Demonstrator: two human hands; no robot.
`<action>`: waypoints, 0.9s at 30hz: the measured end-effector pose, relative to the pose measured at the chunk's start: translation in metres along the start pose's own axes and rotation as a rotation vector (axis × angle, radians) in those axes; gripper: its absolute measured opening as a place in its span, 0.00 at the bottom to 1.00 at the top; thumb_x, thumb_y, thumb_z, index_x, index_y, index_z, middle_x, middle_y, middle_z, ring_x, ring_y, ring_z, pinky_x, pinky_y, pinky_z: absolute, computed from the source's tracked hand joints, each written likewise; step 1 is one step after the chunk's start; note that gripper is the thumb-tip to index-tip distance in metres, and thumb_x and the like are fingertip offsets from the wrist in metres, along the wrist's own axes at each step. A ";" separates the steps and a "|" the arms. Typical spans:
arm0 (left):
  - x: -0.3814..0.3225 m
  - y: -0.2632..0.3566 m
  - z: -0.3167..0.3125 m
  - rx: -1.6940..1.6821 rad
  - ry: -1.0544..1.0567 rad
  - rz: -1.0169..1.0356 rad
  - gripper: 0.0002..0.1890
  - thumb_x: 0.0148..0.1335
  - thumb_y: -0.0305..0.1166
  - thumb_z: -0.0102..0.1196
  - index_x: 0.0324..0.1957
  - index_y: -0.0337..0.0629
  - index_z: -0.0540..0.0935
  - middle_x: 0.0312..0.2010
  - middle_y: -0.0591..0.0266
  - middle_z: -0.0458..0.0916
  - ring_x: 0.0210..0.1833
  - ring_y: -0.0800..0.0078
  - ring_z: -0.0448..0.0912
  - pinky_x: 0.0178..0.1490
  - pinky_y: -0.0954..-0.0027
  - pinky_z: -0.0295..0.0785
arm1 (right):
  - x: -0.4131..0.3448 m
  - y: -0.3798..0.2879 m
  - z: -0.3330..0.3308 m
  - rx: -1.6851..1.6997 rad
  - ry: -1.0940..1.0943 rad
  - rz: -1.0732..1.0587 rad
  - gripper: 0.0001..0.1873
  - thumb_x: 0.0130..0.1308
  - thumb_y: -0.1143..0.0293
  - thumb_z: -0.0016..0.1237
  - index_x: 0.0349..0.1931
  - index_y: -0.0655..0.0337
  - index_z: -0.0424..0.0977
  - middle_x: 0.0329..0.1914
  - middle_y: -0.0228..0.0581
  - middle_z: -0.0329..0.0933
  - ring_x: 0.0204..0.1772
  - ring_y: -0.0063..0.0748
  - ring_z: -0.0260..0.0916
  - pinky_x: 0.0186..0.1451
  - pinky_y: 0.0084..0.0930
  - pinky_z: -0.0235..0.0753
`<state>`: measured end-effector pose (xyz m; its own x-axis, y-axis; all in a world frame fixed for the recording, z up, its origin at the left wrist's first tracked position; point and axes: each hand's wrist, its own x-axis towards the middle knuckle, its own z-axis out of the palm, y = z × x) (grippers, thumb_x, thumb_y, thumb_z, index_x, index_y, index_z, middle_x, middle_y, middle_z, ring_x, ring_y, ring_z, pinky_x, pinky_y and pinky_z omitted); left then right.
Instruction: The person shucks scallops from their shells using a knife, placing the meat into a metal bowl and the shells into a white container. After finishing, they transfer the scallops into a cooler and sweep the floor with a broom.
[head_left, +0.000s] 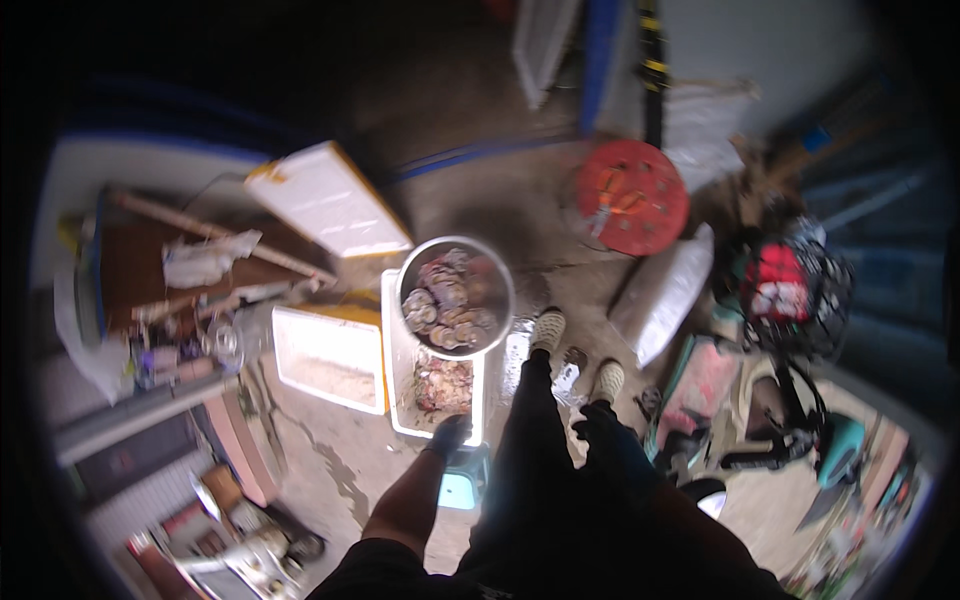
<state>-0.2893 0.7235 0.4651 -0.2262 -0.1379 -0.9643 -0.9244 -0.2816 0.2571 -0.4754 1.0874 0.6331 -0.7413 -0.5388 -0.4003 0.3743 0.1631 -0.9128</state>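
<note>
My left hand (451, 436), in a dark glove, is at the near edge of a white foam box (403, 409); I cannot tell whether it grips the rim. Reddish and pale pieces, perhaps shellfish (442, 386), lie inside that box. Across the box's far end rests a round metal basin (504, 330) holding clusters of pale, round shellfish (450, 300). My right hand (611, 442), also dark-gloved, hangs by my right leg, blurred and in shadow. Nothing can be made out in it.
A second foam box (330, 401) and an upright foam panel (330, 202) stand left. A teal stool (461, 484) is close below my left hand. Orange-handled cutters (611, 196) lie on a red round stool (652, 225). To the right are a plastic-wrapped bundle (667, 292) and a scooter (780, 442).
</note>
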 end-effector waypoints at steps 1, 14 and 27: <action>0.006 -0.011 0.011 -0.160 -0.003 -0.114 0.17 0.72 0.48 0.56 0.46 0.44 0.81 0.34 0.67 0.81 0.34 0.76 0.79 0.34 0.72 0.72 | -0.001 0.001 0.002 0.168 -0.030 0.120 0.18 0.78 0.64 0.43 0.64 0.58 0.71 0.48 0.32 0.77 0.45 0.24 0.77 0.45 0.26 0.79; 0.258 -0.017 0.088 0.972 0.632 0.910 0.17 0.68 0.43 0.53 0.52 0.44 0.82 0.50 0.55 0.83 0.57 0.53 0.77 0.66 0.50 0.66 | 0.036 0.023 0.001 0.129 0.197 0.683 0.16 0.77 0.63 0.41 0.55 0.62 0.74 0.49 0.37 0.76 0.51 0.28 0.74 0.55 0.27 0.72; 0.309 -0.016 0.003 0.816 0.479 0.685 0.07 0.58 0.27 0.52 0.32 0.42 0.84 0.33 0.48 0.84 0.40 0.51 0.82 0.47 0.56 0.77 | 0.107 0.075 -0.002 0.045 -0.095 0.813 0.25 0.75 0.68 0.46 0.69 0.65 0.64 0.62 0.44 0.74 0.64 0.36 0.72 0.69 0.32 0.69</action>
<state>-0.3454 0.6882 0.1633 -0.7761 -0.4177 -0.4724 -0.6165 0.6603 0.4290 -0.5275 1.0437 0.5216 -0.1794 -0.3348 -0.9251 0.7976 0.5009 -0.3360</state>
